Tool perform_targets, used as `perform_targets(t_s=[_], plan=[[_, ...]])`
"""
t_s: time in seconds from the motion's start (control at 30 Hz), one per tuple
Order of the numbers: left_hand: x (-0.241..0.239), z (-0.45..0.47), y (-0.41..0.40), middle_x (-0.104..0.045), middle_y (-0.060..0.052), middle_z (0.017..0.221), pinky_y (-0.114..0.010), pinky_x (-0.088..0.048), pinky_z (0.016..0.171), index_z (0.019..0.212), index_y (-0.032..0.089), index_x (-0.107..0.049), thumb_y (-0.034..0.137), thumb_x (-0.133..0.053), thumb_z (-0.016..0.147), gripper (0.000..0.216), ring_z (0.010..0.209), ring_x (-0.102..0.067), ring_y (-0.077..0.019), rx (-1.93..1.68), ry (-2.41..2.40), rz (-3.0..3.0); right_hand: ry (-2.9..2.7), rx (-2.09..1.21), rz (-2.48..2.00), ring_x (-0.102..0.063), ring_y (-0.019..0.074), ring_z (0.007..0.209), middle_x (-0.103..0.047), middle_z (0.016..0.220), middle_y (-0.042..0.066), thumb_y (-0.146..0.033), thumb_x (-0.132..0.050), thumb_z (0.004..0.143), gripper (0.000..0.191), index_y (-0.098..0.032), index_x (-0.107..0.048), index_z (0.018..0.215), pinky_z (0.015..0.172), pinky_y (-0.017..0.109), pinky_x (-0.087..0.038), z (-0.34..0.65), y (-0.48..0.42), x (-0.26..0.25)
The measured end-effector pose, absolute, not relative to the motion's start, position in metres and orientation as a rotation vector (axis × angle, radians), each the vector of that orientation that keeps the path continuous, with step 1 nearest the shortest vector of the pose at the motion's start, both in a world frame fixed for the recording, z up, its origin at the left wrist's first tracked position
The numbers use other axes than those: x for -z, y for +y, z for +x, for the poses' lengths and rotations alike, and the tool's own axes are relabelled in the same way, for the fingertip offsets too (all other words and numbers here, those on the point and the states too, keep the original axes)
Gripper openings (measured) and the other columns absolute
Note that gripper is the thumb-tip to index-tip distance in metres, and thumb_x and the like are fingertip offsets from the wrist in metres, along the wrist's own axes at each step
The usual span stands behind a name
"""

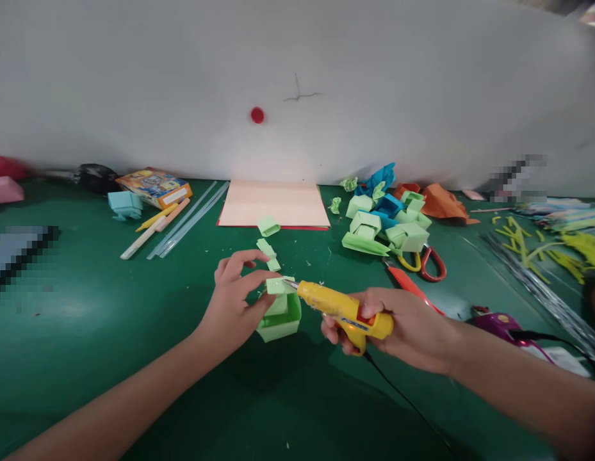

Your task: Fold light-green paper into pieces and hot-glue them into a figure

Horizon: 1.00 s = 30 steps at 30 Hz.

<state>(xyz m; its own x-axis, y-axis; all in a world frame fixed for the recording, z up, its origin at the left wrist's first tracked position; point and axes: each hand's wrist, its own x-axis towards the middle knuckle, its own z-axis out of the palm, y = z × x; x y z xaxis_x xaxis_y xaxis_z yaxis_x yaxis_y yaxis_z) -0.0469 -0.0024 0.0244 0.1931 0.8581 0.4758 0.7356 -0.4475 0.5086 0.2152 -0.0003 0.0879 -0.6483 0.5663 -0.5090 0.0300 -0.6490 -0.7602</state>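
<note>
My left hand (234,301) pinches a light green folded paper box (280,314) on the green table, thumb and fingers closed on its upper edge. My right hand (398,326) grips a yellow glue gun (342,310) with an orange trigger; its metal nozzle touches the top flap of the box. A black cord runs from the gun toward the near edge. Two small green folded paper pieces (268,237) lie just beyond the box.
A pink sheet (275,203) lies at the back centre. Several green and blue folded papers (388,224), scissors (422,262) and an orange cutter sit to the right. Glue sticks (189,221), pens and a colourful box (153,187) lie at the left. A purple tool (499,323) rests far right.
</note>
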Motion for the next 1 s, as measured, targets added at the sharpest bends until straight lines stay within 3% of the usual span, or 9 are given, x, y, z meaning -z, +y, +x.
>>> perform_targets(t_s=[1.0], plan=[[-0.0242, -0.0477, -0.0022, -0.057, -0.008, 0.123, -0.049, -0.043, 0.094, 0.098, 0.024, -0.072, 0.009, -0.060, 0.086, 0.022, 0.105, -0.052, -0.0267, -1.113, 1.532, 2.304, -1.147, -2.354, -1.074, -0.051, 0.0203, 0.078, -0.062, 0.092, 0.013, -0.027, -0.049, 0.076, 0.035, -0.008, -0.069, 0.098, 0.072, 0.033, -0.040, 0.2207, -0.0014, -0.0873]])
